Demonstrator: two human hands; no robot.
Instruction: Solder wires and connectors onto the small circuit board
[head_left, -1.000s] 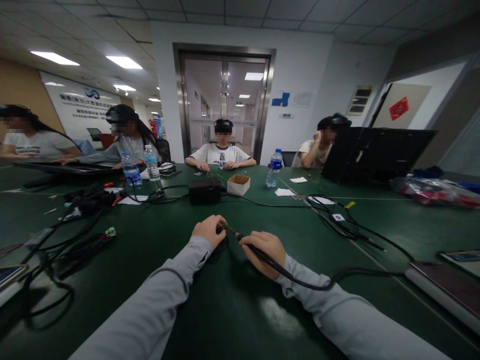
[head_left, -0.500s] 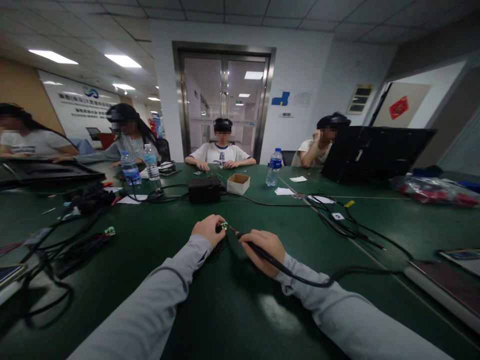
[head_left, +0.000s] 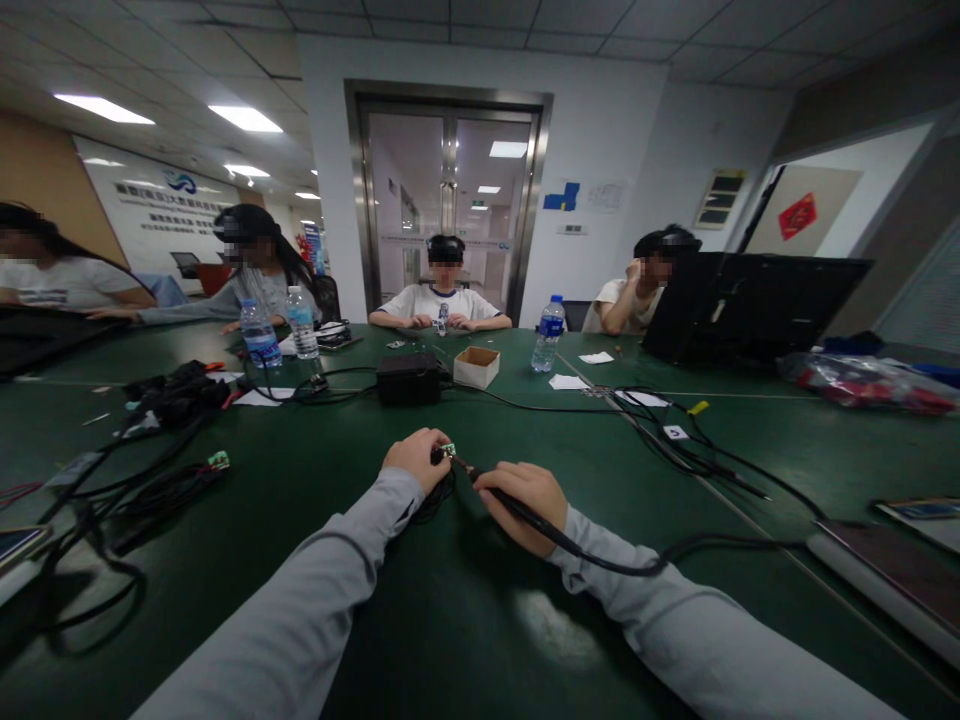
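Note:
My left hand (head_left: 414, 457) is closed in a pinch on a small green circuit piece (head_left: 448, 450) held just above the green table (head_left: 600, 480). My right hand (head_left: 525, 497) is wrapped like a pen grip round a black corded tool, likely a soldering iron (head_left: 491, 489). Its thin tip points up-left and meets the small piece between my hands. The tool's black cord (head_left: 675, 552) runs off to the right across my right sleeve. Both my forearms wear grey sleeves and rest on the table.
A black box (head_left: 409, 380) and an open cardboard box (head_left: 477, 367) stand behind my hands. Tangled black cables (head_left: 112, 500) lie at left, more cables (head_left: 675, 440) at right. Water bottles (head_left: 550, 335), an open laptop (head_left: 742, 305) and several seated people line the far edge.
My hands have barely shifted; the tool tip has drawn slightly closer to the small piece. The view has turned a little, and the person at far left has slid toward the frame edge.

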